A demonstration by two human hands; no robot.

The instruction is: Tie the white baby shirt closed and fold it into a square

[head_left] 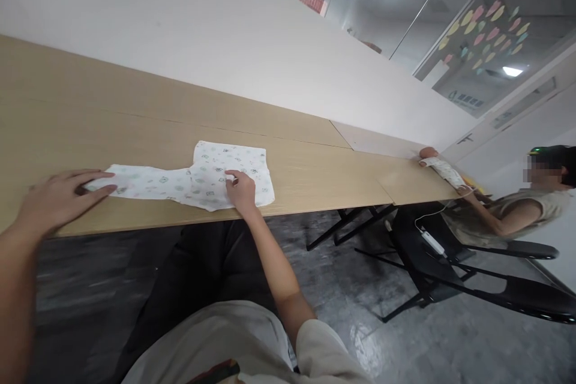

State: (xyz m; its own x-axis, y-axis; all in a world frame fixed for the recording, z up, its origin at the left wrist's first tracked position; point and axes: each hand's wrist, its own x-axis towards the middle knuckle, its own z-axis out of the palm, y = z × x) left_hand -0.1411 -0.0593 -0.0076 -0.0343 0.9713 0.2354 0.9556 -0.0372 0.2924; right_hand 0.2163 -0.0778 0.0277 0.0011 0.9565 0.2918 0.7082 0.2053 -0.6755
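Note:
A white baby garment (225,165) with small green and grey prints lies flat on the table, near its front edge. Its wide part is on the right, and a narrow strip runs to the left. At the tip of that strip rests my left hand (58,198), thumb and fingers apart on either side of the cloth. My right hand (243,192) is over the wide part, with its fingers curled and pinching the fabric. How much cloth the right fingers hold is hidden.
The long wooden table (315,177) runs along a white partition (202,30). At its far right end a person (517,210) sits with a hand by a doll (441,168) in similar printed cloth. A black chair (423,252) carrying a white power strip (432,243) stands between us.

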